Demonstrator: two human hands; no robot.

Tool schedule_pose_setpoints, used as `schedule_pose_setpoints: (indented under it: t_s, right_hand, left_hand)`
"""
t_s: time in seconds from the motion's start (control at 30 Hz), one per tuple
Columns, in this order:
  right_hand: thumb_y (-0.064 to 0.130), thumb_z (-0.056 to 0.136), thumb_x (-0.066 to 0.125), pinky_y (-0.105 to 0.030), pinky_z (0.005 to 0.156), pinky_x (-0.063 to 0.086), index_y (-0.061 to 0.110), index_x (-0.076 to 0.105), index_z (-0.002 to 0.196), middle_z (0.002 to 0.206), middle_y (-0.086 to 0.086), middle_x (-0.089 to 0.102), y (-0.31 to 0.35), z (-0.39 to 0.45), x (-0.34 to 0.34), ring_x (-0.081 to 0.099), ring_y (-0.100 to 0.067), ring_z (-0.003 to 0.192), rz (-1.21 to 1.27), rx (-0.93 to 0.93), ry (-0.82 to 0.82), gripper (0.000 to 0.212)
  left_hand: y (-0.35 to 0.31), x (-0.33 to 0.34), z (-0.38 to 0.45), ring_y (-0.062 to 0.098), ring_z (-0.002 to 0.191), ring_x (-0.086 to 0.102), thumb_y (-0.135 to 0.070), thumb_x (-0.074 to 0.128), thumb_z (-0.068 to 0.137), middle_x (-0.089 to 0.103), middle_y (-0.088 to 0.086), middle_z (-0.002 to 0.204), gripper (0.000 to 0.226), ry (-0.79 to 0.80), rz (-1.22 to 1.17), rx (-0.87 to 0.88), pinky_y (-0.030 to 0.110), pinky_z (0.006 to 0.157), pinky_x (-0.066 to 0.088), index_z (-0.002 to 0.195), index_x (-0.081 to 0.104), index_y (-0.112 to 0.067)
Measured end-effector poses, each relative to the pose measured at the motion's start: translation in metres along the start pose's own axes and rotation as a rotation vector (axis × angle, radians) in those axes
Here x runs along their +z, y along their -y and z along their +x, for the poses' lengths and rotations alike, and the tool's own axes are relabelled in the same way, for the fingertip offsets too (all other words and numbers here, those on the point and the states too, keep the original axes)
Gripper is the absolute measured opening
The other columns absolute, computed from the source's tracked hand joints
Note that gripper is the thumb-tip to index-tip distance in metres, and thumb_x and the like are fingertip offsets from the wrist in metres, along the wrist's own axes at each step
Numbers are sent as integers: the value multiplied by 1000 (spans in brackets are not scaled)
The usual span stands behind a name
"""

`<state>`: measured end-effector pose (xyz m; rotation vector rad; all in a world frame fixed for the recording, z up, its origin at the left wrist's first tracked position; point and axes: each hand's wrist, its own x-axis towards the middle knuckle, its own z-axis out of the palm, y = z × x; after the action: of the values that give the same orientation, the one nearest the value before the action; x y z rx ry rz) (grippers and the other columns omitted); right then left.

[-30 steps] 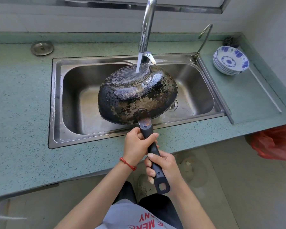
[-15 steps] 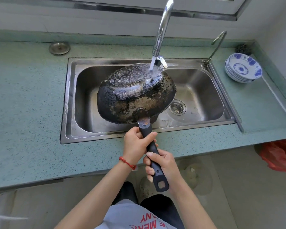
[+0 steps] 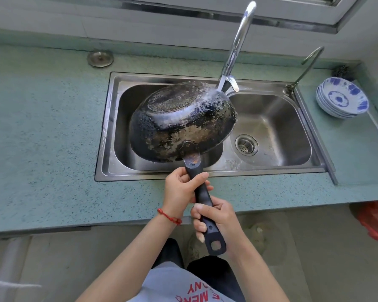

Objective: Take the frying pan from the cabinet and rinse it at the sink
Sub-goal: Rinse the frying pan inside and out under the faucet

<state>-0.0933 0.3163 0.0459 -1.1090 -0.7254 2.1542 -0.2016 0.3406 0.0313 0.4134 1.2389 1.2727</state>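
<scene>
At the far left of the green speckled bench (image 3: 42,136), near the back wall, sits a round metal cap (image 3: 100,58). Right of it the steel sink (image 3: 271,118) is set into the bench. The frying pan (image 3: 181,122) is held bottom-up and tilted over the left half of the basin, its blackened, patchy underside facing the camera. Water from the tall curved faucet (image 3: 238,40) strikes the pan's far right edge and spreads in a wet sheen across the base.

The pan's black handle (image 3: 202,197) runs toward the person, out over the front rim of the sink. The left hand (image 3: 180,192) — a red cord bracelet (image 3: 169,216) at its wrist — is wrapped around the handle close to the pan. The right hand (image 3: 216,219) is clenched around the handle lower down, just above the hanging loop at its end.

Further right, the basin's drain strainer (image 3: 246,144) lies uncovered beside the pan. A thin second tap (image 3: 308,66) rises at the sink's back right corner. Beyond it stands a stack of blue-and-white bowls (image 3: 342,100) on the bench, a dark scrubber (image 3: 343,71) just behind them. Below the bench edge at far right — a red plastic bag (image 3: 375,221) on the floor.
</scene>
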Motion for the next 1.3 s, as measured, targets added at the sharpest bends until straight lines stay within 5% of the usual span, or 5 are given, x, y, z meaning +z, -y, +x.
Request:
schedule_pose_setpoints:
  t_s: [0.2,0.7,0.87,1.0,1.3]
  right_hand:
    - [1,74,59,-22,33,42,0,51,76,59,-8,49,1,-1,6,44,-13,38,18,-6,57,8]
    - [8,84,57,-26,40,48,3,50,74,63,-8,52,20,-7,0,50,-15,44,-166,87,181,13]
    - [11,92,50,-28,43,48,9,50,81,65,-7,56,21,-9,8,55,-18,45,-639,92,-86,10]
    - [33,88,55,-28,51,31,23,40,63,55,7,43,9,-13,19,40,-11,51,-1131,-153,-349,30]
    - [25,86,61,-29,45,33,2,44,62,44,9,34,5,-17,10,35,-13,41,-796,-210,-267,38]
  left_hand:
    - [-13,11,3,17,61,71,-8,47,92,73,8,65,18,133,-282,-115,25,59,59,81,60,-1]
    - [-13,12,-6,14,46,66,3,51,88,66,4,48,25,20,5,70,23,47,54,64,59,3]
    - [-6,10,-4,14,46,66,1,54,86,65,1,47,25,-48,132,124,26,50,56,61,59,1]
    - [-9,10,-1,12,44,65,3,54,86,65,0,46,19,-85,132,115,24,50,56,66,56,2]
    - [-17,1,-9,16,49,67,-1,55,86,67,3,50,16,6,111,109,24,50,55,72,58,4]
